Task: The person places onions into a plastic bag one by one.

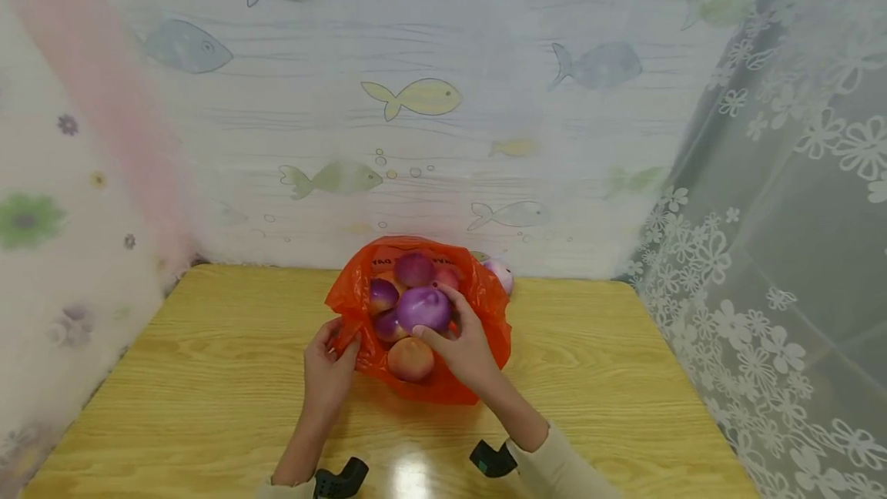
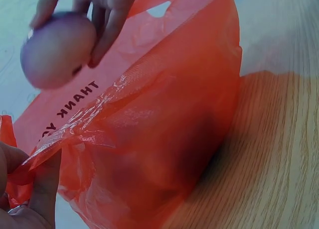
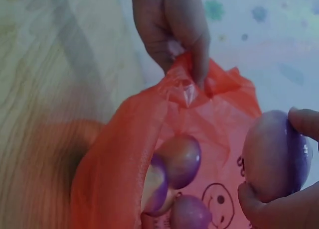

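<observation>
A red plastic bag (image 1: 485,314) with dark printing stands open-mouthed on the table. My left hand (image 1: 328,368) pinches its left rim, with the film bunched between thumb and fingers (image 2: 45,184). Over the bag's mouth my right hand (image 1: 467,349) holds a round purple-and-white fruit (image 1: 423,309), smooth and shiny with a small nub on top. Thumb and fingertips grip its sides in the right wrist view, where the fruit (image 3: 274,157) shows its pale half. Inside the bag lie several round fruits, among them a purple one (image 1: 414,269) and an orange-pink one (image 1: 411,359).
Behind the bag's right side sits another pale purple round fruit (image 1: 500,276), partly hidden. The wooden table (image 1: 596,376) ends at a wall covering (image 1: 443,37) with painted fish. A flower-patterned sheer curtain (image 1: 783,252) hangs at the right.
</observation>
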Available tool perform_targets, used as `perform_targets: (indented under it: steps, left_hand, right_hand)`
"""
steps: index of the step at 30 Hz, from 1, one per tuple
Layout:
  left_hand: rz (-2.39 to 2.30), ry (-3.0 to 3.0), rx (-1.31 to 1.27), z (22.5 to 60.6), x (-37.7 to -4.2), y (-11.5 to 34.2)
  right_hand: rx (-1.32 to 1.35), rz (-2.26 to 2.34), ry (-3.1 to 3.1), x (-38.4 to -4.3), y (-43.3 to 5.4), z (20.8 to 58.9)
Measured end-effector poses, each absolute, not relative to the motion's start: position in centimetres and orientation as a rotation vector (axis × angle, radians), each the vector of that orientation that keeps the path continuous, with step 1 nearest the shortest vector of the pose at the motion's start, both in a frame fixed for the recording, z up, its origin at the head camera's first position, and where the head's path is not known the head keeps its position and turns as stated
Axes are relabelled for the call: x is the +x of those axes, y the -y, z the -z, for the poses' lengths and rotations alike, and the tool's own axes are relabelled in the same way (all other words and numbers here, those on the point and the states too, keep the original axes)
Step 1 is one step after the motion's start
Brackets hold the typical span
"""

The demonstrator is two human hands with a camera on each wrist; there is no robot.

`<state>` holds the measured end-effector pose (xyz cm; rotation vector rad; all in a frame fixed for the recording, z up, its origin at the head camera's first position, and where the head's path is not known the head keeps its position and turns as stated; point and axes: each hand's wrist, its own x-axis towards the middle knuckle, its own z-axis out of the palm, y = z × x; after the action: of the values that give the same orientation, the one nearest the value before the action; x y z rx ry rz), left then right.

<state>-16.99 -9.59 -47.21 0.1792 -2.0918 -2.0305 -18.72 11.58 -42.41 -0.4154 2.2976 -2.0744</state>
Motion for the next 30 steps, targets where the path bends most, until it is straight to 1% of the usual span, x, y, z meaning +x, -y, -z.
perform_targets:
  steps: [5,7,12,19,24,30]
  left_hand:
    - [2.019,2.090,0.176,47.2,-17.1,9.6]
    - [2.016,2.086,0.172,47.2,-17.1,9.5]
    - [2.036,2.064,0.172,47.2,-17.2,9.5]
    - [2.052,2.065,0.178,47.3,-17.2,9.4]
    - [2.042,2.082,0.177,47.4,-17.3,9.4]
    - [2.044,2.072,0.180,47.3,-17.3,9.5]
  right_hand:
    - [-0.313,1.963,-2.460,-20.9,-10.0,42.7]
    - [-0.312,1.929,-2.537,-21.9,-9.5,42.6]
    - [-0.392,1.857,-2.678,-24.5,-8.7,42.7]
    - [-0.521,1.611,-2.882,-27.8,-8.9,43.5]
    - [-0.615,1.583,-2.895,-29.0,-9.7,43.9]
    - [-0.648,1.550,-2.845,-29.3,-10.4,43.7]
